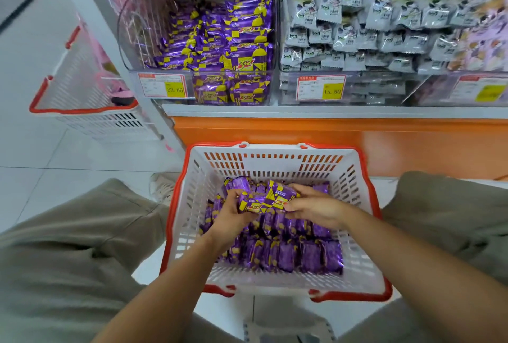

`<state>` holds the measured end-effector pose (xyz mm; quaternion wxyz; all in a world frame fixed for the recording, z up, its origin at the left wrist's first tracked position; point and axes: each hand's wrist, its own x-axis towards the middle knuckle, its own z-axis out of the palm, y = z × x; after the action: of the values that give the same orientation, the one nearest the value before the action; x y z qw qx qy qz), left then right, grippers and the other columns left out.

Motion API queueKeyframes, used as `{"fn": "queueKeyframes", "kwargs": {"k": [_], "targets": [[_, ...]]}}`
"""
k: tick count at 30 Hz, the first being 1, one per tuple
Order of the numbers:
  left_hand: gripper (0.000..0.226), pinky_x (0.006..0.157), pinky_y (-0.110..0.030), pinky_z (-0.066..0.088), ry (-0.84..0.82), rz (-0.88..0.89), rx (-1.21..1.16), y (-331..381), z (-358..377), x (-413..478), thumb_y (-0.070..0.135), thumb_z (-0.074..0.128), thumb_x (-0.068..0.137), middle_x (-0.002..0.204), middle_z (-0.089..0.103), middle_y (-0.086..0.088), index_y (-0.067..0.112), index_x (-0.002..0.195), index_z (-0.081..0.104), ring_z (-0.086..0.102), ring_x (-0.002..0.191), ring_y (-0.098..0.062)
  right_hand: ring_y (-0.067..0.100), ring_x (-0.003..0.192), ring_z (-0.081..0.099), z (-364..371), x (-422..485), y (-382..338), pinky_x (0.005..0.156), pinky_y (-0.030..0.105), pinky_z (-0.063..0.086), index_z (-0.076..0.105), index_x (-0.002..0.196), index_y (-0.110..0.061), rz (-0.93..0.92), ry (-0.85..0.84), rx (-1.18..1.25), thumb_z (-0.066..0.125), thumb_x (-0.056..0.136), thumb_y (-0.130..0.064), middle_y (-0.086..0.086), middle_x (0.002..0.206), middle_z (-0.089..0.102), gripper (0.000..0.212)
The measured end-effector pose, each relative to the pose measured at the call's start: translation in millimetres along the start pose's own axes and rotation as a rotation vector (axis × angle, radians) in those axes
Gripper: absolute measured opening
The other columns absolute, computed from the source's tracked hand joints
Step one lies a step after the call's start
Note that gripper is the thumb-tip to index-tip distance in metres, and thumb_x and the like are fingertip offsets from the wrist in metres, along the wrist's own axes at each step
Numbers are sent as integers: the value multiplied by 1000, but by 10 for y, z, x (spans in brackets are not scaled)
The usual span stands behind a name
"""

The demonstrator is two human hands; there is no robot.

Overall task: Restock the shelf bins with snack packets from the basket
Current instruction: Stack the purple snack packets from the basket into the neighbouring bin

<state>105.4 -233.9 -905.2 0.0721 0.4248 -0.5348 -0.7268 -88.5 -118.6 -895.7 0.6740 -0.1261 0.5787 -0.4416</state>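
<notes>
Down between the khaki trouser legs (pixel 68 246) sits the basket (pixel 330 147) on pale floor tiles (pixel 55 155). It is white slotted plastic with a red rim, and its far side is just short of the orange base (pixel 302 128) of the shelving. There's open room above it, and open tile off to the left.

Purple foil packets (pixel 302 254) lie in rows along its bottom, glossy and crinkled. Both hands are in there! The left hand (pixel 231 216) curls its fingers round one end of a bundle (pixel 268 199) of those packets. The right hand (pixel 316 210) clasps the other end, thumb on top. The bundle is held over the heap, below the rim. Yellow checks show on the wrappers, with slanted print that looks like 3+2.

Up past the orange base runs a grey shelf edge. On it stands a clear bin (pixel 132 40), part full of the same purple stock (pixel 233 40), piled toward its right side, with space at its left and back. Its tag (pixel 163 85) reads 23.60 on yellow.

Next door on the right, grey packets (pixel 357 26) are stacked high, matte with a cartoon face. That tag (pixel 320 87) reads 15.80. A third tag (pixel 483 90) at far right is too blurred to read.

Off left, a second basket (pixel 82 110) of the same make sits by the shelf post.
</notes>
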Motion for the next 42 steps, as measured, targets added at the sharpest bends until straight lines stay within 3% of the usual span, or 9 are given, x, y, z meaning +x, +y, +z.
{"fn": "queueKeyframes", "kwargs": {"k": [6, 9, 13, 16, 21, 28, 32, 37, 42], "targets": [[82, 106, -39, 44, -27, -100, -146, 85, -56, -44, 2, 65, 77, 142, 49, -15, 18, 148, 26, 66, 105, -18, 20, 101, 64, -2, -154, -93, 96, 34, 50, 57, 112, -17, -70, -32, -107, 64, 86, 4, 8, 109, 66, 34], [63, 107, -38, 43, -110, -100, -191, 104, -50, -81, -4, 52, 81, 131, 52, -17, 12, 139, 32, 62, 113, -26, 20, 107, 64, 0, -126, -42, 93, 30, 51, 55, 124, -11, -90, -7, -186, 75, 81, -7, 11, 127, 59, 47], [67, 89, -34, 41, -202, -97, -75, 183, -4, -175, 9, 56, 66, 91, 47, -10, 8, 129, 32, 48, 86, -22, 26, 120, 56, 70, -68, -25, 106, 43, 44, 63, 116, -31, -147, 53, -217, 86, 69, -19, 11, 134, 52, 53], [76, 101, -36, 43, -214, -64, -69, 166, -4, -159, 11, 64, 70, 113, 63, -8, 11, 136, 28, 62, 104, -18, 26, 118, 57, 122, -64, -45, 106, 43, 43, 61, 113, -29, -171, 58, -225, 83, 73, -13, 12, 128, 58, 48], [125, 116, -45, 31, -201, -94, -134, 190, 29, -141, 40, 90, 56, 147, 45, -9, 18, 151, 12, 53, 127, -20, 19, 111, 63, 182, -86, -74, 100, 33, 46, 58, 116, -16, -200, 62, -230, 76, 80, -6, 4, 117, 66, 42], [58, 101, -42, 47, -34, -123, -304, 253, 131, -109, 33, 63, 90, 125, 59, -16, 5, 135, 40, 68, 96, -21, 14, 79, 53, 202, -56, -119, 77, 26, 46, 63, 111, -13, -227, 55, -99, 61, 90, -1, 2, 92, 64, 24], [45, 97, -41, 47, -26, -154, -226, 271, 120, -105, 34, 45, 99, 124, 62, -23, 3, 131, 51, 68, 99, -28, 20, 107, 56, 172, -52, -154, 97, 36, 42, 67, 114, -23, -194, 162, -133, 60, 87, -2, 4, 115, 64, 35], [20, 86, -39, 55, -38, -202, -75, 197, 147, -75, 24, 43, 103, 86, 50, -14, 9, 115, 41, 67, 60, -18, 13, 124, 46, 209, -80, -165, 101, 36, 38, 54, 119, -28, -239, 175, -424, 64, 86, 1, -1, 130, 50, 45], [41, 84, -41, 55, -37, -163, -96, 181, 123, -110, 41, 48, 98, 83, 58, -14, 11, 126, 46, 69, 63, -19, 16, 126, 49, 260, -77, -160, 111, 27, 32, 47, 117, -23, -339, 175, -489, 73, 83, -1, 6, 126, 56, 48]]}}
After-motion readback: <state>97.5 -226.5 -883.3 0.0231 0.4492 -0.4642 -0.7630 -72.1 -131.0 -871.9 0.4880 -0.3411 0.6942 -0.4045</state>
